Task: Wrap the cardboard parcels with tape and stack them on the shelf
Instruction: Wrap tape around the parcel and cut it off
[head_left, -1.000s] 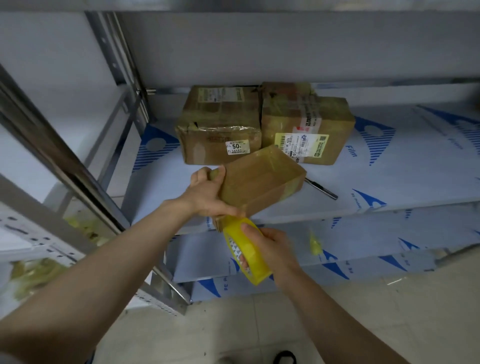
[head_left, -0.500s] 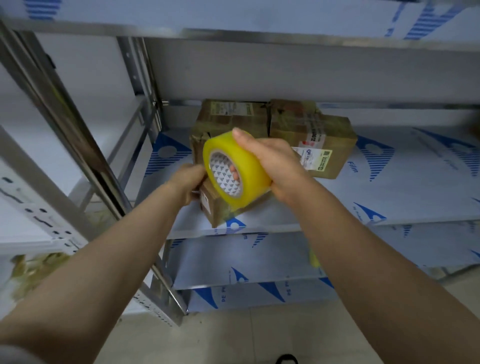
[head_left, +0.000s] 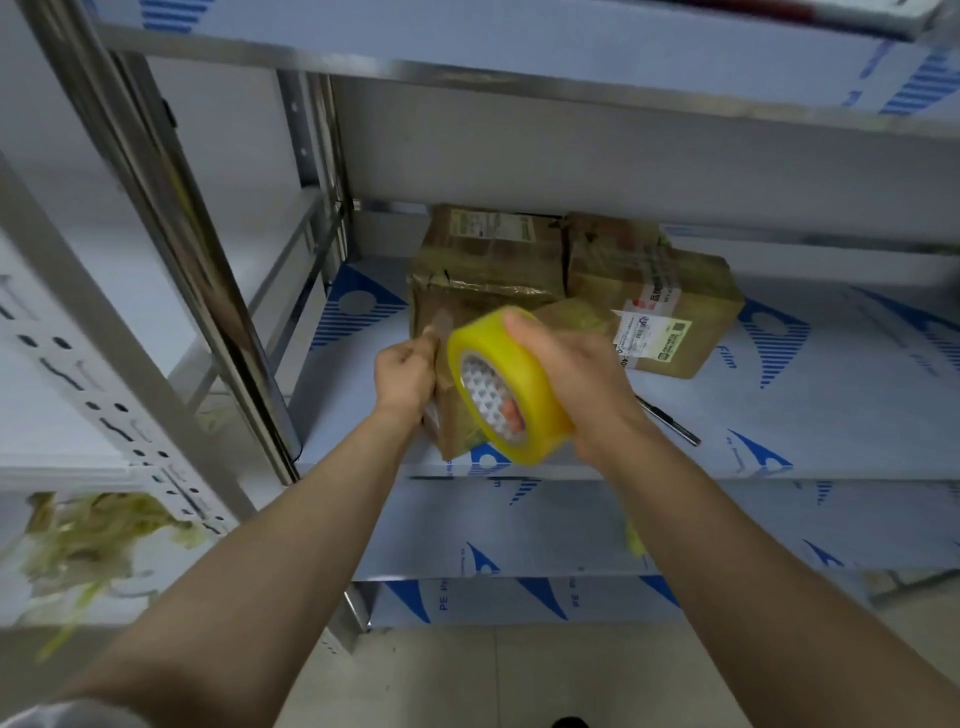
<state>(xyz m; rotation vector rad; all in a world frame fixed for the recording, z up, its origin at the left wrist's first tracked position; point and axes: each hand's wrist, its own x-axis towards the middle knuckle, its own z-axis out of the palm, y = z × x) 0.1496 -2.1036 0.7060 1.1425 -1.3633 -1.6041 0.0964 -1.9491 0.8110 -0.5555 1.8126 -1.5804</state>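
Gripping the left end of a small brown cardboard parcel (head_left: 456, 428), the left hand (head_left: 405, 374) holds it over the front edge of the film-covered shelf (head_left: 805, 400); the right hand (head_left: 579, 374) curls round a glossy yellow tape roll (head_left: 519, 395) pressed against it. Two taped, labelled boxes (head_left: 483, 270) sit behind.

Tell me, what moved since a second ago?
The right hand swung the yellow tape roll from under the small brown cardboard parcel up across its front. The left hand turned that parcel more upright. Both hands kept their grip. The two taped cardboard boxes at the back, the black pen and the white metal shelf stayed put.
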